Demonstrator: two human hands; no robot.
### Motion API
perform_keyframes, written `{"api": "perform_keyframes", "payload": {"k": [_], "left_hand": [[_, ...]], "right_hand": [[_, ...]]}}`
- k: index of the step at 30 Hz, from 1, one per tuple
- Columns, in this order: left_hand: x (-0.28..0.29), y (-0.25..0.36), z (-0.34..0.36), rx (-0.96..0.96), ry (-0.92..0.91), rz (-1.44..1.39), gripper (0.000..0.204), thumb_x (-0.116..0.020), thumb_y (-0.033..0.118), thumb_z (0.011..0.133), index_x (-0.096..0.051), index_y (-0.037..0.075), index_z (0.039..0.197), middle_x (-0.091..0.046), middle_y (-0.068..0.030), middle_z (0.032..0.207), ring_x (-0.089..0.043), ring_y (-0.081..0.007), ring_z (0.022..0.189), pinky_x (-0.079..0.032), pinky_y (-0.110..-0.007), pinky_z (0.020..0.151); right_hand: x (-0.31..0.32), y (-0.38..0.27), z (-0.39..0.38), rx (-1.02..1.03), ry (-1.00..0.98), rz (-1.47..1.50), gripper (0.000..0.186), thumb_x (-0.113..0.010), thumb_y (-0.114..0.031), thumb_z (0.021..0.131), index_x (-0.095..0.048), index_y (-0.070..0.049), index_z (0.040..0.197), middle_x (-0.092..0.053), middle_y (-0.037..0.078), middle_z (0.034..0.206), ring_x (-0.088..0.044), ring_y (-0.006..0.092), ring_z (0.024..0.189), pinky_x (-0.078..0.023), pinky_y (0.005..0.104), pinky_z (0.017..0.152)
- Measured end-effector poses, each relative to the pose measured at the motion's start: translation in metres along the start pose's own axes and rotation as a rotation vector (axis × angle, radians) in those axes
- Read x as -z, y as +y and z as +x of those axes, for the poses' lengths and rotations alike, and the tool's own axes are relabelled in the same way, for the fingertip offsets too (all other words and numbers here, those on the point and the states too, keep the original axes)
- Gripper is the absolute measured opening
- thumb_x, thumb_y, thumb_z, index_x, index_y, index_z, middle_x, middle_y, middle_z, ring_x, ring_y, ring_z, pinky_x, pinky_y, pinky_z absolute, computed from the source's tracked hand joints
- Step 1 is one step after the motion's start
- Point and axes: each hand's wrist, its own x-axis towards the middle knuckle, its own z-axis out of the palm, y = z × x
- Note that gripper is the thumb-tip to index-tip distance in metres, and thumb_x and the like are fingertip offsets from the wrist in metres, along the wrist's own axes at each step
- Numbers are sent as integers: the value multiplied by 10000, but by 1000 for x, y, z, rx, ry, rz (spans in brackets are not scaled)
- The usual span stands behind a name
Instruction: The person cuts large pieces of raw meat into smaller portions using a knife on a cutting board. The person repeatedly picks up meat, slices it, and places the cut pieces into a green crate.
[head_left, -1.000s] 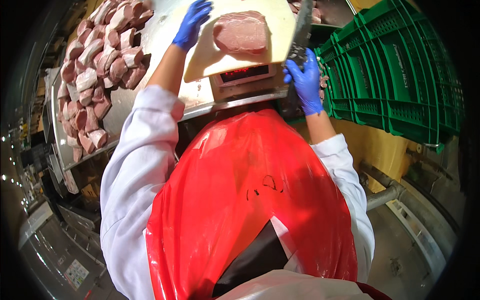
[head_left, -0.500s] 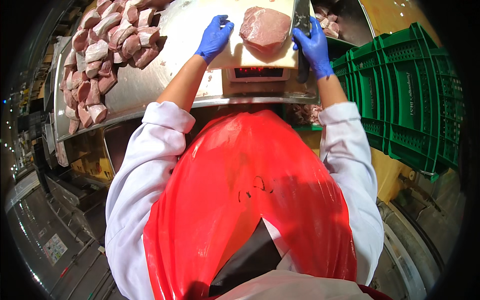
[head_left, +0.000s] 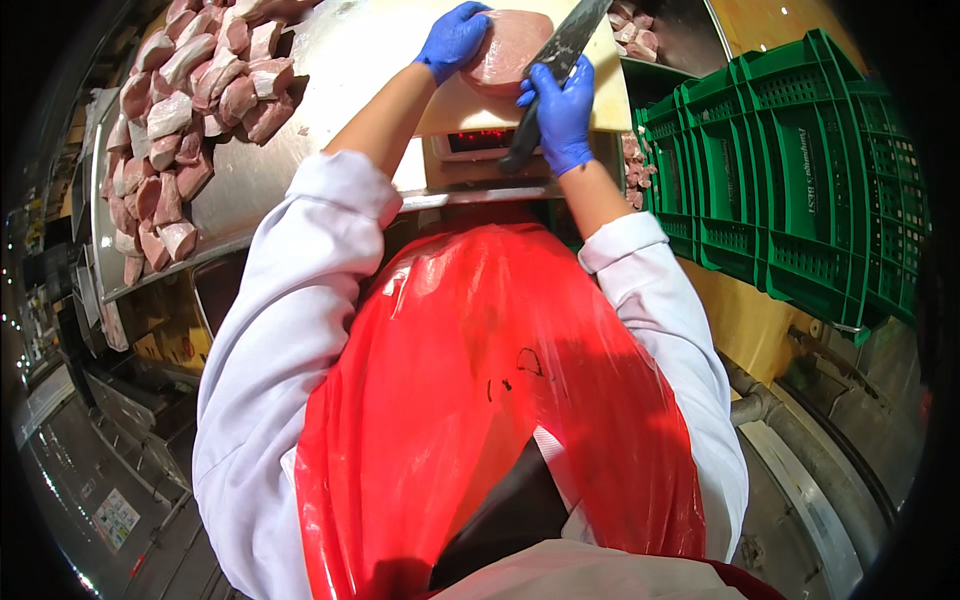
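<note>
We judged this to be a meat-cutting room in a food plant. Toward ten o'clock we saw raw chunks (head_left: 190, 110) heaped on a metal table (head_left: 235, 195); at twelve, a slab of meat (head_left: 505, 50) lay on a pale cutting board (head_left: 605, 98), a knife (head_left: 568, 42) over it and a panel (head_left: 480, 142) with glowing red lights just below. A metal tray (head_left: 688, 38) at one o'clock held more chunks, and at two we noted green plastic crates (head_left: 760, 180). We also counted the white coat (head_left: 280, 300), red plastic apron (head_left: 500, 330) and blue gloves (head_left: 567, 115) as signs.
</note>
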Motion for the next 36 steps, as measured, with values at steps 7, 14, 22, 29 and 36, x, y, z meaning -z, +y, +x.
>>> {"api": "perform_keyframes", "payload": {"k": [7,14,22,29,36], "left_hand": [[8,10,-87,103,217,184,381,-621,297,959,-649,-48,1117,-731,-182,1001,-690,-254,978,-538,-360,873],[-21,-7,-31,-395,204,188,377,-538,223,1011,-601,0,1309,-673,-176,1253,-636,-323,1169,-477,-374,1035],[-32,-6,-109,-325,354,276,489,-513,297,1051,-499,-33,1412,-615,-232,1331,-610,-333,1218,-458,-397,1063],[7,-9,-108,-365,559,66,315,-589,212,1015,-624,-19,1226,-714,-159,1119,-682,-221,1027,-523,-342,915],[17,-6,-114,-439,714,102,230,-685,170,964,-648,12,1127,-695,-72,988,-632,-143,872,-516,-292,803]], "right_hand": [[62,-52,29,43,-68,-228,293,-645,16,922,-498,9,1175,-642,87,863,-637,139,648,-546,262,511],[17,-18,-27,-43,-130,-74,420,-659,14,937,-419,0,1281,-621,96,928,-632,143,677,-546,266,515],[69,-50,46,13,-190,-461,451,-673,-84,928,-505,-25,1343,-673,76,793,-631,122,618,-541,300,533],[12,-51,-32,278,-371,-1138,816,-588,-181,909,-197,-157,1625,-671,239,763,-643,458,651,-519,550,593],[60,-66,-120,176,-556,-1359,770,-572,-133,928,-238,-172,1621,-672,219,793,-654,394,611,-528,525,569]]}}
